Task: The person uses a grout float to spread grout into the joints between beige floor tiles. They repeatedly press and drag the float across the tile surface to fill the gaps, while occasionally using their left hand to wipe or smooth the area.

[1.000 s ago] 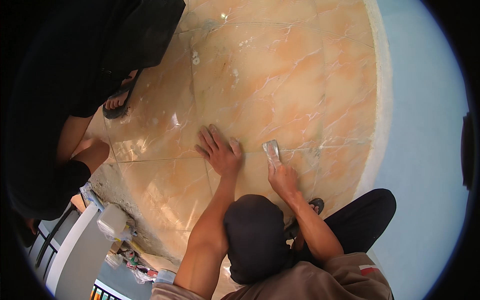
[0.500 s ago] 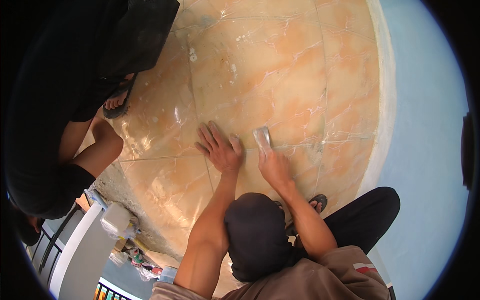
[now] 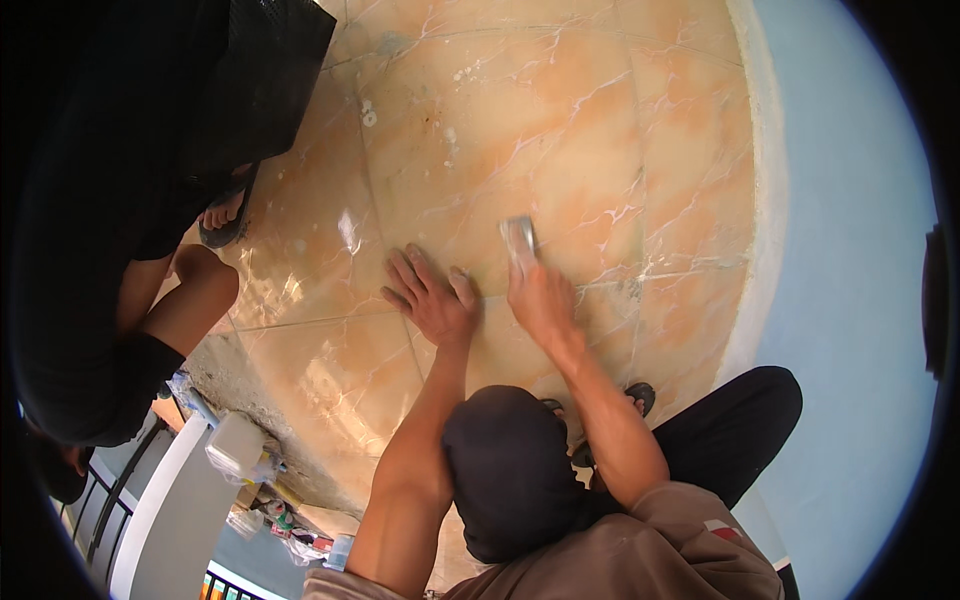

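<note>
My left hand (image 3: 430, 300) lies flat, fingers spread, on the glossy orange marble-patterned floor tile (image 3: 520, 120). Just right of it, my right hand (image 3: 542, 300) grips a small grey flat tool (image 3: 519, 240), whose far end pokes out beyond the fingers and presses on the tile near a grout line. The two hands are a short gap apart. A dark rounded shape (image 3: 510, 480) sits between my forearms and hides the floor beneath it.
Another person in black clothing (image 3: 130, 200) crouches at the left, a sandalled foot (image 3: 225, 215) on the tiles. A pale blue wall (image 3: 850, 300) bounds the floor on the right. A white railing (image 3: 170, 510) and small clutter sit lower left. My own sandalled foot (image 3: 640, 395) is behind my right arm.
My right hand has slid the grey tool away from me and slightly left across the tile. My left hand stays planted in place. The other person's leg shifted a little.
</note>
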The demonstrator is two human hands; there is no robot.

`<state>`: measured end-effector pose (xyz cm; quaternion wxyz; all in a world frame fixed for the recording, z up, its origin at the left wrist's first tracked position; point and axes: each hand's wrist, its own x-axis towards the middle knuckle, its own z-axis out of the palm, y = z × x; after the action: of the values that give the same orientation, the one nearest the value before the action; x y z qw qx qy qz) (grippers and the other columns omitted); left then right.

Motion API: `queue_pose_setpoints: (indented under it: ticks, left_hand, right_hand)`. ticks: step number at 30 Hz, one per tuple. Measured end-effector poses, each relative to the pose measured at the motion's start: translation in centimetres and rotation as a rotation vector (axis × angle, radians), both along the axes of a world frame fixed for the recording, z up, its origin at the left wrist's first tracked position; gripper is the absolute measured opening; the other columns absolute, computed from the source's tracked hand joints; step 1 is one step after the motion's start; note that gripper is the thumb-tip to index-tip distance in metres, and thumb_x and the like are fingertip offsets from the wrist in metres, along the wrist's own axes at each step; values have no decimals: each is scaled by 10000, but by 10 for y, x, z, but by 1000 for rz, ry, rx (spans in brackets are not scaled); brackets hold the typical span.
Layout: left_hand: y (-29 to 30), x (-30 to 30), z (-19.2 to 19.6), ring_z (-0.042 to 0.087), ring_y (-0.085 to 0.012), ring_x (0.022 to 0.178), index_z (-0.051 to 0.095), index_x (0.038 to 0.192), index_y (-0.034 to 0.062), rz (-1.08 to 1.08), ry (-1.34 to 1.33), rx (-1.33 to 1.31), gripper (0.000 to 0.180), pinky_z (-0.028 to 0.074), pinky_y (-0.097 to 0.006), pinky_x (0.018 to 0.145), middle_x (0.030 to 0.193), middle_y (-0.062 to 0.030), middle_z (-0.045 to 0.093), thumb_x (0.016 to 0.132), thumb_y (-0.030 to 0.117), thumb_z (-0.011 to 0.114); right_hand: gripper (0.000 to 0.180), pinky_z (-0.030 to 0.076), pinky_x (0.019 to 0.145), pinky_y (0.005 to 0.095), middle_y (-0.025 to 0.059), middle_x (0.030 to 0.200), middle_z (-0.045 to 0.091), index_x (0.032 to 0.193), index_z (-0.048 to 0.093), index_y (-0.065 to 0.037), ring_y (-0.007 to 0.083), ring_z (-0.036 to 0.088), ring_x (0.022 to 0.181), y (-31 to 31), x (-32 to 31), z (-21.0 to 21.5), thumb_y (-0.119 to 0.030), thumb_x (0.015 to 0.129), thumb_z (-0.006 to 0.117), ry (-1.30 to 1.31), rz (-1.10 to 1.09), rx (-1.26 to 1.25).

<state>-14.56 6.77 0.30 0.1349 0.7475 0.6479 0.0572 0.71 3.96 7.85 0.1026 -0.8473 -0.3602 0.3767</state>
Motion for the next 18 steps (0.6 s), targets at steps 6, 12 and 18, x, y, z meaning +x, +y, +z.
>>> queue_pose_setpoints:
  ticks: [6, 12, 18]
  left_hand:
    - [2, 7, 0, 131, -387, 1600, 290, 1615, 10, -21, 0, -29, 811, 25, -642, 1261, 1703, -212, 222, 931, 375, 529]
    - [-2, 4, 5, 134, -390, 1598, 298, 1613, 16, -4, 11, -34, 804, 32, -643, 1261, 1697, -215, 232, 932, 382, 520]
    - [0, 10, 2, 141, -394, 1595, 296, 1616, 25, -17, -23, -17, 808, 33, -650, 1258, 1696, -211, 239, 924, 368, 534]
  right_hand:
    - [488, 585, 766, 566, 322, 872, 715, 1496, 537, -139, 517, 702, 816, 110, 68, -22, -198, 1012, 561, -142, 2, 144]
    - [576, 578, 782, 580, 310, 944, 726, 1555, 469, -104, 497, 715, 839, -58, 45, -26, -149, 987, 548, -212, -30, 195]
    - [452, 577, 787, 570, 320, 904, 716, 1436, 580, -108, 506, 702, 865, 72, 117, 1, -218, 999, 551, -202, 57, -29]
